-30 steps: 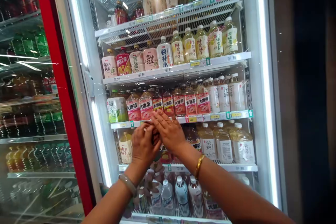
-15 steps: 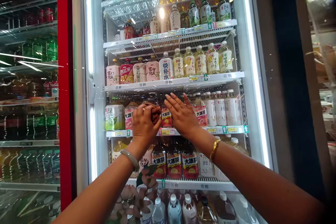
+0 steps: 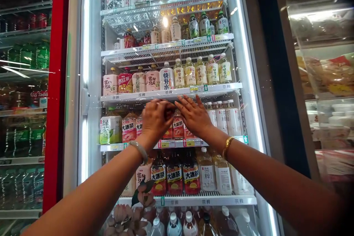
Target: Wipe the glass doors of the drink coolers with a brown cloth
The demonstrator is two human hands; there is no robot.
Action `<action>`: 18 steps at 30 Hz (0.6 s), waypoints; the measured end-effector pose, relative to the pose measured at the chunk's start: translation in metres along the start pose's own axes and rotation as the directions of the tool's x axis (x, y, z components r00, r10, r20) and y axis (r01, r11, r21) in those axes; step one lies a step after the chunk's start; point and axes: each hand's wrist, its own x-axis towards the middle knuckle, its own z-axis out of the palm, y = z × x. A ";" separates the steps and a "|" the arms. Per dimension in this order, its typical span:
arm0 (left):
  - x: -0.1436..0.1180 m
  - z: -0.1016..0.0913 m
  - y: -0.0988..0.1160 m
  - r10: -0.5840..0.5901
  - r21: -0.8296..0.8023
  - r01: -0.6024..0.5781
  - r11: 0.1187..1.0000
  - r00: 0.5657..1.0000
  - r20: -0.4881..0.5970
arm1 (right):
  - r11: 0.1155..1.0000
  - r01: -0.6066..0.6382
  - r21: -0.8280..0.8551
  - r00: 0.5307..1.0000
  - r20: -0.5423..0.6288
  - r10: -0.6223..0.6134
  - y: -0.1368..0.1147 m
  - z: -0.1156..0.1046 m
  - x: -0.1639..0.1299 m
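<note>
A tall, brightly lit drinks cooler is filling most of the view, and everything below is placed relative to it. Its wire shelves are carrying rows of bottles. A second cooler with a red frame is standing just to its left, holding green and dark bottles. To its right, a case of wrapped goods is showing behind glass.

Two bare arms are reaching into the cooler from the bottom of the view, meeting at its middle, in front of the third shelf from the top. That shelf is holding a green carton at its left end, red-labelled tea bottles in the centre, and white-labelled bottles at its right.

The left hand, with a pale bangle on its wrist, is curling into a closed grip in front of the tea bottles; what it is clamping on, if anything, is hidden behind the fingers. The right hand, with a gold bangle on its wrist, is lying flat with fingers stretched out and together, its fingertips touching the left hand's knuckles. It is holding nothing that shows.

On the shelf above, yellow-capped juice bottles are standing in a row at the right. On the shelf below, larger tea bottles are lining up directly under the hands.
</note>
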 end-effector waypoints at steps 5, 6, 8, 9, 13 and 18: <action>-0.013 0.008 0.038 0.317 -0.092 -0.309 0.947 0.945 0.084 | 0.994 0.112 -0.016 0.994 0.018 -0.112 0.025 -0.014 -0.022; -0.008 0.008 0.034 0.336 -0.101 -0.327 0.940 0.937 0.091 | 0.990 0.140 -0.027 0.990 0.020 -0.140 0.031 -0.018 -0.026; 0.011 0.007 0.019 0.327 -0.101 -0.318 0.943 0.940 0.093 | 0.984 0.170 -0.053 0.985 0.021 -0.169 0.044 -0.027 -0.031; 0.023 0.007 0.012 0.276 -0.081 -0.270 0.959 0.959 0.067 | 0.983 0.171 -0.064 0.985 0.023 -0.170 0.049 -0.031 -0.032; 0.056 0.010 0.009 0.022 -0.020 -0.023 1.000 0.998 -0.054 | 0.988 0.129 -0.086 0.991 0.033 -0.127 0.064 -0.041 -0.025; 0.025 0.011 0.062 0.422 -0.170 -0.407 0.898 0.904 0.064 | 0.989 0.113 -0.094 0.994 0.008 -0.113 0.066 -0.041 -0.033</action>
